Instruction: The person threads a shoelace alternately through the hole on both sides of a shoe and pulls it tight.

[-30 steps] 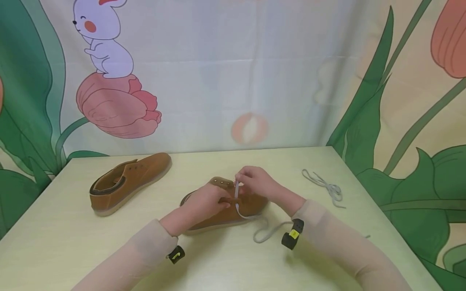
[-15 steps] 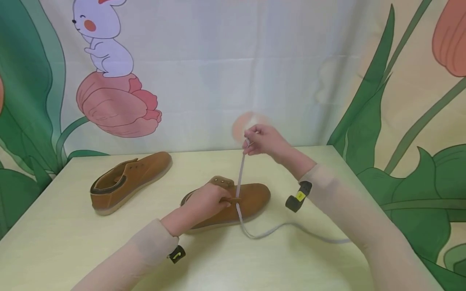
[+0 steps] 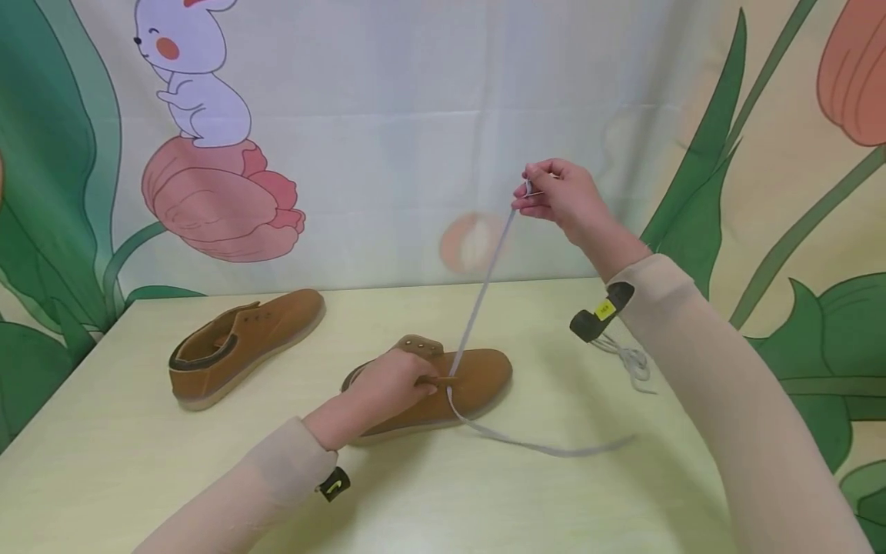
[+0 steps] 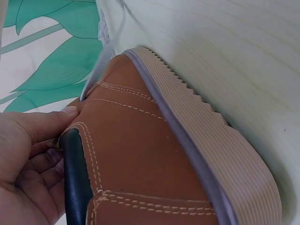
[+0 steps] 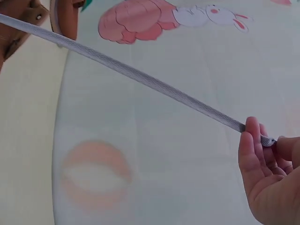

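Note:
A brown shoe with a pale ridged sole lies on its sole in the middle of the table. My left hand pinches the shoe's near eyelet flap between thumb and fingers; the left wrist view shows the thumb on the leather. A grey shoelace passes through an eyelet there. Its upper length runs taut to my right hand, raised up and to the right, which pinches the end. In the right wrist view the shoelace stretches straight from the fingers toward the shoe. Its other length lies loose on the table.
A second brown shoe, with no lace in its eyelets, stands at the left on the pale table. A bundled grey shoelace lies at the right, partly behind the right wrist strap. A printed curtain hangs behind.
My right hand has risen from the shoe, up and then right, drawing the shoelace through the eyelet. The loose length on the table has shortened. My left hand keeps its place on the flap.

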Demonstrator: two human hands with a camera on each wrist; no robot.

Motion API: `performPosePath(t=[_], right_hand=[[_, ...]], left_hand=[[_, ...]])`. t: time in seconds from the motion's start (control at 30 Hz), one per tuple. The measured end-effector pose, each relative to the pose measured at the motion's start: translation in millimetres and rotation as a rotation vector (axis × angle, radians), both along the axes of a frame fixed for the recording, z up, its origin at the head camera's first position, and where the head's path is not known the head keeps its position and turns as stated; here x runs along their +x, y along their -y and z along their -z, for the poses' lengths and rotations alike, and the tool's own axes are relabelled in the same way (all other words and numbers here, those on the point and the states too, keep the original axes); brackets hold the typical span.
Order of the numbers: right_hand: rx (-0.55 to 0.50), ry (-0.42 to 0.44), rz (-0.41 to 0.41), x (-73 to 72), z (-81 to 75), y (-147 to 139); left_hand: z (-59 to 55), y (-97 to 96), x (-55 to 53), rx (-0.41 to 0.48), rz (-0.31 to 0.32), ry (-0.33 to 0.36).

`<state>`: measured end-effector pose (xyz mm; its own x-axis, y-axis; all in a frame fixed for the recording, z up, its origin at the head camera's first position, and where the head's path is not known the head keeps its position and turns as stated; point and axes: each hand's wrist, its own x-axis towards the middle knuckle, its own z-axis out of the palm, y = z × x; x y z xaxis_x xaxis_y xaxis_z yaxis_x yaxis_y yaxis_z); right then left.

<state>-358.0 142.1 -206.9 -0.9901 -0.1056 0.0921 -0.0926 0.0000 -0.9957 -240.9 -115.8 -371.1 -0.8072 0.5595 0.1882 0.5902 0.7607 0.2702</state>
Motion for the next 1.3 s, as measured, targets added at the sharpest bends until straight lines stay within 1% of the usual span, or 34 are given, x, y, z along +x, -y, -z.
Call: performPosePath(t=[0.1,0.2,0.3,0.4,0.47,0.53,0.6,0.67,0.73,0.87,0.97,1.03,1.17,1.23,1.3], right_hand=[[-0.062,-0.024,0.081,-1.4,-4.9,-10.8],[-0.128,-0.034,0.133,-1.8,-8.1,-21.1],[-0.171,-0.026,0.146,0.4,-8.7,-28.4],[-0.155,-0.023,0.118,7.0,-6.6,-30.6],[-0.110,-0.038,0.087,13.8,-2.7,-29.1],[-0.065,-0.059,0.047,21.5,4.7,-26.2],[-0.001,-0.085,0.000,29.9,15.7,-23.1],[0.087,-0.101,-0.048,39.5,28.7,-19.8],[0.191,-0.110,-0.084,49.0,42.5,-16.0],[0.392,-0.141,-0.152,64.6,67.5,-6.3],[0.495,-0.175,-0.213,70.5,83.6,3.5],[0.560,-0.187,-0.262,72.2,93.5,10.7],[0.634,-0.175,-0.361,72.0,114.2,23.0],[0.631,-0.147,-0.390,70.6,124.6,28.4],[0.625,-0.121,-0.393,68.5,133.8,33.2]], left_hand=[[-0.9,0.3,0.4,0.001,-0.003,0.018],[-3.2,1.3,0.9,0.002,-0.001,0.042],[-7.0,4.7,0.4,-0.001,0.029,0.066],[-16.7,10.2,-2.0,-0.015,0.048,0.071],[-26.0,14.2,-5.0,-0.025,0.039,0.060],[-35.1,17.6,-10.5,-0.029,0.010,0.034],[-42.4,19.4,-17.3,-0.025,-0.017,0.025],[-47.0,19.8,-24.5,-0.028,-0.027,0.021],[-49.6,19.0,-30.7,-0.038,-0.034,0.040],[-49.4,16.6,-41.8,-0.060,-0.039,0.107],[-46.7,15.5,-50.9,-0.074,-0.044,0.156],[-43.9,15.6,-57.4,-0.097,-0.037,0.170],[-37.4,14.6,-69.9,-0.140,-0.011,0.185],[-34.7,14.2,-74.2,-0.150,0.000,0.188],[-32.6,14.1,-77.8,-0.153,0.008,0.193]])
